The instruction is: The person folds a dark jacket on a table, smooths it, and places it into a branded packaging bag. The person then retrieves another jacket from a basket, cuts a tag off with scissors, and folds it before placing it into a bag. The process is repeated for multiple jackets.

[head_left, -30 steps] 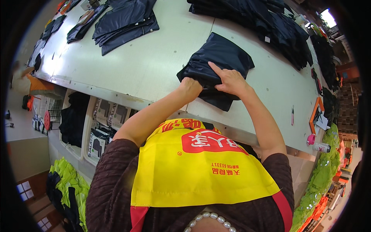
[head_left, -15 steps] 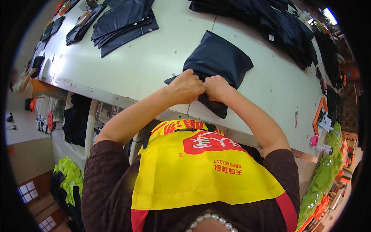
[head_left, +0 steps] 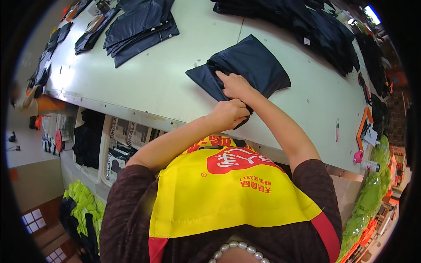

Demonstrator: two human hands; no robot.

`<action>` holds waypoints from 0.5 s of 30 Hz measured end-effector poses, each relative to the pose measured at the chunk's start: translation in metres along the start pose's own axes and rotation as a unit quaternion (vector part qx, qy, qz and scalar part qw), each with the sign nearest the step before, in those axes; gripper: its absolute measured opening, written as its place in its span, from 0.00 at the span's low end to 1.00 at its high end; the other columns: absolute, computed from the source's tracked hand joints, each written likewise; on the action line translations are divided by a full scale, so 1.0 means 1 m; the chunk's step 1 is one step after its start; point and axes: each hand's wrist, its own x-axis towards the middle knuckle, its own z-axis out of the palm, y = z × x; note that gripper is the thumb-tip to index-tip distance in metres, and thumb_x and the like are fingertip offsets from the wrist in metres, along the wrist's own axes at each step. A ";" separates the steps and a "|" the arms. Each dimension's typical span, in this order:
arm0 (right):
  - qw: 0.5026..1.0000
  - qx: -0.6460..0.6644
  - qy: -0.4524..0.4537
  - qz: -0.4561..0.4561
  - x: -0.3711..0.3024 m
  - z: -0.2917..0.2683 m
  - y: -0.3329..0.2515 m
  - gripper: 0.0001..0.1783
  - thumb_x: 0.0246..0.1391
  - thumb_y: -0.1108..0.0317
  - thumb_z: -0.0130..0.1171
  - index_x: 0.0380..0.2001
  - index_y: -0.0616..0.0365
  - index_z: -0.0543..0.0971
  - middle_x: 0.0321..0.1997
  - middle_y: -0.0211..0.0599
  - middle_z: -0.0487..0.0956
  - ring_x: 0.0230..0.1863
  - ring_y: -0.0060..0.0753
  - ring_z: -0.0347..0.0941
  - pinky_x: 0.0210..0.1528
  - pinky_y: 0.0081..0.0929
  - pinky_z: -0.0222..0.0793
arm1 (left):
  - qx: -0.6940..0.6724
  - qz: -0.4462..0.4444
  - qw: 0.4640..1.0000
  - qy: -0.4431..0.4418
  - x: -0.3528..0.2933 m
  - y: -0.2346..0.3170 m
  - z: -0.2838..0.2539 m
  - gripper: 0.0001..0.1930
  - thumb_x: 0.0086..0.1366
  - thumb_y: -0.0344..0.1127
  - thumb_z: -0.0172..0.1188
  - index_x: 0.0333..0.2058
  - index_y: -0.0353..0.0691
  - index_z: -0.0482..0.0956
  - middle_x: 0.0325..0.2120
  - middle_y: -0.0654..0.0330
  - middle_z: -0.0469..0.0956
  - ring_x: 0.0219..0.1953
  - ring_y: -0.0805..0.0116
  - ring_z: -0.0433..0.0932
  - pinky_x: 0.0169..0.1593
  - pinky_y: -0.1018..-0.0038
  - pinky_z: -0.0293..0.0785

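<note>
A folded dark navy garment (head_left: 256, 61) of smooth, slightly shiny cloth lies on the pale table in front of me. One flap of it sticks out to the left. My left hand (head_left: 229, 115) is closed on the near edge of the garment, at the table's front edge. Farther in, my right hand (head_left: 237, 85) rests on the cloth with its index finger stretched toward the fold and its thumb apart. The underside of that hand is hidden.
Stacked dark garments (head_left: 140, 28) lie at the far left, and a larger dark pile (head_left: 302, 35) at the far right. A pen (head_left: 337, 130), an orange frame (head_left: 363, 127) and a small bottle (head_left: 369, 166) sit near the right edge. Shelf bins (head_left: 125, 136) hang under the table.
My hands were together at the garment's near edge. The right has moved up onto the cloth, while the left has come nearer to me. The left flap now lies spread out more.
</note>
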 end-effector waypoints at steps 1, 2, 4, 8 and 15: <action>0.990 0.138 -0.011 0.008 -0.004 -0.006 0.006 0.29 0.46 0.70 0.55 0.54 0.58 0.65 0.47 0.49 0.75 0.49 0.45 0.72 0.49 0.35 0.68 | 0.004 -0.001 1.000 0.010 -0.002 -0.001 0.000 0.07 0.51 0.32 0.61 0.31 0.42 0.80 0.31 0.61 0.76 0.38 0.61 0.74 0.38 0.68 0.73; 0.961 0.273 -0.022 0.017 -0.011 -0.011 0.016 0.32 0.47 0.68 0.56 0.58 0.60 0.62 0.50 0.48 0.74 0.51 0.42 0.71 0.51 0.31 0.67 | 0.024 0.012 1.000 0.006 -0.001 -0.006 0.001 0.08 0.51 0.33 0.62 0.32 0.42 0.81 0.31 0.61 0.76 0.38 0.61 0.74 0.40 0.68 0.73; 0.918 0.387 -0.055 -0.065 -0.036 -0.032 0.032 0.34 0.51 0.62 0.59 0.59 0.69 0.62 0.59 0.42 0.68 0.58 0.29 0.64 0.58 0.22 0.60 | 0.009 -0.027 1.000 -0.003 -0.003 -0.001 -0.008 0.08 0.51 0.35 0.63 0.31 0.41 0.81 0.31 0.60 0.76 0.38 0.60 0.73 0.39 0.68 0.73; 0.995 0.019 -0.029 -0.091 -0.089 -0.060 0.028 0.24 0.43 0.69 0.63 0.46 0.63 0.75 0.44 0.44 0.78 0.47 0.37 0.73 0.51 0.28 0.67 | -0.011 -0.024 0.999 0.022 -0.004 -0.006 -0.008 0.08 0.50 0.35 0.64 0.30 0.41 0.81 0.28 0.60 0.75 0.36 0.61 0.74 0.38 0.69 0.72; 0.981 -0.156 -0.021 -0.116 -0.078 0.001 0.039 0.10 0.43 0.65 0.60 0.29 0.58 0.75 0.33 0.43 0.78 0.40 0.48 0.74 0.40 0.36 0.72 | 0.042 0.140 0.987 0.060 0.010 0.011 0.003 0.04 0.50 0.34 0.63 0.22 0.44 0.78 0.24 0.63 0.75 0.31 0.63 0.74 0.32 0.69 0.69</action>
